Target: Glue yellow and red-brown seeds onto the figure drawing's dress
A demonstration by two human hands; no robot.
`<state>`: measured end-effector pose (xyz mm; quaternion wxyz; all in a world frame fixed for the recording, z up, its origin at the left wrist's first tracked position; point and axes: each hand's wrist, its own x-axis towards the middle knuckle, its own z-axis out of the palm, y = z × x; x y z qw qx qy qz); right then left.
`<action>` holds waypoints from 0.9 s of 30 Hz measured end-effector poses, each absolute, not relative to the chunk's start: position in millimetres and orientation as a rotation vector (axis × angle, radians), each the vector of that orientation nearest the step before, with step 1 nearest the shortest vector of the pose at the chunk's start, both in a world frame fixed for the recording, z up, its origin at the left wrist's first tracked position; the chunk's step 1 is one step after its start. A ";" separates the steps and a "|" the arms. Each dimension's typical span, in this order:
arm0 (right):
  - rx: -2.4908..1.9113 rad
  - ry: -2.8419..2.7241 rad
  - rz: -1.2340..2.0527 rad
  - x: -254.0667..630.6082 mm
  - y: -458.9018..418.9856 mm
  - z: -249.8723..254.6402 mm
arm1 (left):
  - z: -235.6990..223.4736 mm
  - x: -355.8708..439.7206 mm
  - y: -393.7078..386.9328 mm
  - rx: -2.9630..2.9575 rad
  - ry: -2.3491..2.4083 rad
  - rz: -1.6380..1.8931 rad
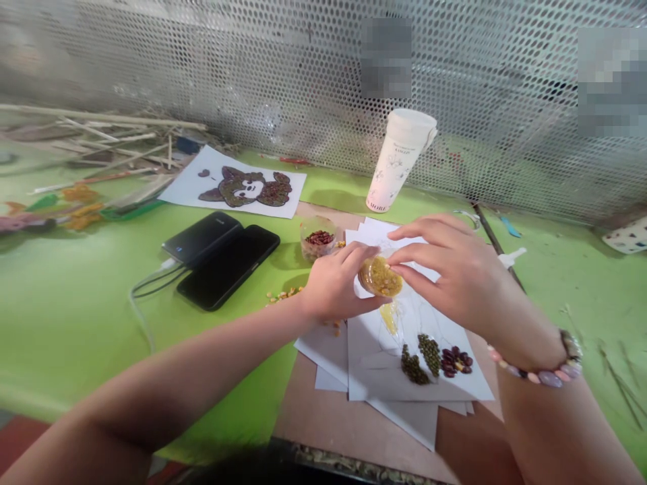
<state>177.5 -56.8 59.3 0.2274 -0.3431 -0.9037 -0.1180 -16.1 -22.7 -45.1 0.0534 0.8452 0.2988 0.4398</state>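
Note:
My left hand and my right hand both grip a small clear cup of yellow grains from either side, above a stack of white paper. The top sheet bears a drawn outline with patches of yellow grains, dark green seeds and red beans glued or lying on it. Near my left hand stands a small clear cup of red beans. Loose yellow grains lie just left of that hand.
Two black smartphones, one wired to a cable, lie on the green table. Behind stand a white floral tumbler and a finished seed picture. Sticks lie back left, and a perforated metal sheet rises behind.

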 end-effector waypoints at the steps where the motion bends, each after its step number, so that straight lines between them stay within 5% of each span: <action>1: -0.939 -2.474 -0.313 178.1 -56.8 60.5 | -45.2 -16.1 -22.6 2.564 0.913 1.336; 15: -0.832 -2.533 -0.145 135.1 -79.0 53.2 | -47.1 -18.2 -17.8 2.516 1.131 1.096; 27: -1.218 -2.556 -0.303 180.4 -53.8 51.2 | -50.9 -17.5 -14.8 2.571 0.979 1.224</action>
